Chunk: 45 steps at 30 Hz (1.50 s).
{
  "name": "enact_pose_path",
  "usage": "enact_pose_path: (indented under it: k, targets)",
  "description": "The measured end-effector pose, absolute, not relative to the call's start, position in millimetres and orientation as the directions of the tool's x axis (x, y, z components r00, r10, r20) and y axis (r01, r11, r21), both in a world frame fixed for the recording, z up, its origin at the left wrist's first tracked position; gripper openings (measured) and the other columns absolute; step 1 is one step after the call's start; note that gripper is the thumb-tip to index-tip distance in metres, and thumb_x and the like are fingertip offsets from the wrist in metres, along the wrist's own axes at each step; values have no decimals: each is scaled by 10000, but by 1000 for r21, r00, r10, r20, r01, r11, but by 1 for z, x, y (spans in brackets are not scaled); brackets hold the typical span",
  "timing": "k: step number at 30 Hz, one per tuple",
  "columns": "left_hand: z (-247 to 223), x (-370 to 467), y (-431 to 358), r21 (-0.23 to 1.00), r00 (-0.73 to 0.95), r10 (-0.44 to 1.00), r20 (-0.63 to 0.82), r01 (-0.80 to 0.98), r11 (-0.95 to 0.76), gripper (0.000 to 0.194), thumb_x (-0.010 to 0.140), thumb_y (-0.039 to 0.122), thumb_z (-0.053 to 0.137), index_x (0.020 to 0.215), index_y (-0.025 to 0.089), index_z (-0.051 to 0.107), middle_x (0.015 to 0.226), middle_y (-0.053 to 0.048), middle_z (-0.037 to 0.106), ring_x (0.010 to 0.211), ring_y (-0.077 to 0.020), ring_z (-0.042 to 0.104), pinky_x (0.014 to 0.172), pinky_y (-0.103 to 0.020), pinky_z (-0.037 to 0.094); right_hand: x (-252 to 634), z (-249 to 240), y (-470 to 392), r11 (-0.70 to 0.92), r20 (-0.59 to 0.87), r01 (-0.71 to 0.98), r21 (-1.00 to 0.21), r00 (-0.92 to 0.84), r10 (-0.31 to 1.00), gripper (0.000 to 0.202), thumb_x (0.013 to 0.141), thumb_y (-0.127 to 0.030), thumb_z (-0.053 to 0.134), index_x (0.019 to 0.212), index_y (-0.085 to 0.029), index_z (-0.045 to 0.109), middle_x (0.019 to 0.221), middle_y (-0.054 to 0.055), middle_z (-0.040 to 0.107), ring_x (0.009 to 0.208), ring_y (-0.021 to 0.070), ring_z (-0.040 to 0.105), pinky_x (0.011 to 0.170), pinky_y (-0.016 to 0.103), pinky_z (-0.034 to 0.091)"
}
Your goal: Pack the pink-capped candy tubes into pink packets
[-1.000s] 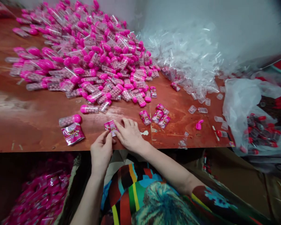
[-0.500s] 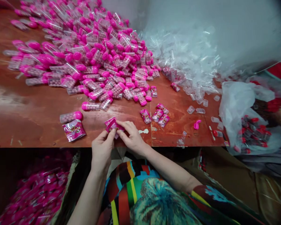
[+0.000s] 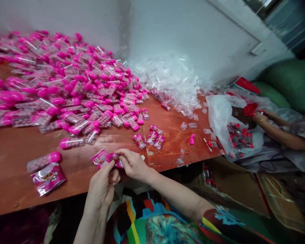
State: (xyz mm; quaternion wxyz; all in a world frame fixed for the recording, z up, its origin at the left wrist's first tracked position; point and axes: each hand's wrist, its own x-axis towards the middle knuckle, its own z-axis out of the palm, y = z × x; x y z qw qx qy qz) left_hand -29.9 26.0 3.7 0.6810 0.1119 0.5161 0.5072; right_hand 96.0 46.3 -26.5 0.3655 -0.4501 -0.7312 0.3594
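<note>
Near the table's front edge, my left hand (image 3: 101, 186) and my right hand (image 3: 134, 164) pinch small pink packets (image 3: 100, 158) between them. Fingers of both hands cover part of the packets. To their left lie a capped tube of pink balls (image 3: 43, 161) and a larger pink packet (image 3: 48, 178), touching each other. Several small pink packets (image 3: 151, 138) rest to the right of my right hand. Behind, a large heap of pink-capped tubes (image 3: 86, 81) spreads over the table's left side.
Clear plastic pieces (image 3: 173, 81) are piled against the wall. A pink cap (image 3: 192, 139) sits on the wooden table (image 3: 167, 156). At right, a white bag (image 3: 218, 112) holds red-capped items, beside another person's hand (image 3: 259, 118). An open box (image 3: 239, 189) stands below.
The view has swung to the right, showing more of the other person's arms and the wall. My hands still hold the pink packets, with the fingers slightly shifted and more of one packet showing.
</note>
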Motion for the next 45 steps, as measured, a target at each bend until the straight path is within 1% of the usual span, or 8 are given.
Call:
enact_pose_path:
  k: [5, 9, 15, 19, 23, 26, 33, 45]
  targets:
    - [11, -34, 31, 691, -127, 799, -587, -593, 413, 314, 484, 254, 906, 538, 178, 607, 494, 72, 456, 394, -31, 348, 369, -173, 262, 132, -20, 92, 411, 180, 581, -702, -414, 892, 394, 1008, -176, 383, 1366, -206, 544, 1076, 69, 690, 926, 174, 641, 849, 306, 509]
    - [12, -40, 32, 657, -129, 774, -620, -625, 422, 319, 504, 211, 893, 542, 182, 578, 492, 86, 422, 387, -23, 305, 352, -168, 240, 171, -18, 156, 381, 208, 882, -277, -332, 920, 480, 950, -52, 430, 1359, -226, 610, 1221, 136, 621, 1128, 246, 542, 953, 386, 464]
    - [14, -37, 32, 520, -66, 733, -677, -747, 414, 401, 581, 161, 876, 588, 176, 475, 507, 107, 398, 373, -17, 285, 338, -167, 231, 184, -24, 196, 623, 106, 782, -12, -618, 779, 427, 1028, -185, 417, 1420, -287, 553, 1401, 130, 506, 1274, 264, 414, 1078, 477, 337]
    - [13, -35, 30, 476, -42, 738, -673, -789, 389, 317, 657, 136, 839, 697, 166, 526, 559, 100, 474, 375, -19, 296, 347, -166, 235, 172, -17, 178, 608, 179, 776, -166, -583, 793, 299, 990, -222, 512, 1244, -157, 655, 1419, 181, 507, 1303, 319, 414, 1096, 527, 284]
    - [12, -35, 26, 513, -100, 749, -655, -786, 344, 314, 680, 150, 838, 708, 164, 525, 537, 101, 454, 386, -26, 315, 370, -169, 246, 154, -2, 128, 433, 221, 599, -673, -395, 891, 286, 1001, -251, 474, 1237, -134, 585, 1093, 127, 669, 1021, 233, 608, 935, 402, 444]
    - [9, -34, 22, 581, -163, 773, -613, -756, 301, 344, 684, 201, 848, 675, 165, 507, 516, 99, 445, 397, -30, 338, 391, -173, 268, 134, 1, 76, 87, -4, 212, -973, -396, 918, 300, 1016, -414, 450, 1161, -180, 568, 826, 18, 636, 638, 132, 597, 647, 286, 487]
    - [-8, -30, 16, 719, -202, 845, -494, -642, 267, 357, 752, 389, 791, 655, 174, 523, 441, 71, 460, 418, -77, 396, 449, -213, 325, 100, -23, 23, -275, -200, -212, -938, -317, 927, 568, 894, -537, 630, 1301, -212, 405, 748, -47, 589, 548, 84, 524, 439, 185, 406]
    - [-2, -33, 14, 696, -28, 870, -492, -614, 374, 323, 734, 378, 823, 743, 140, 604, 481, 65, 496, 422, -58, 396, 435, -182, 315, 110, -18, 21, -153, -124, -49, -987, -371, 920, 459, 970, -411, 558, 1381, -235, 457, 788, -27, 568, 670, 105, 546, 620, 244, 464]
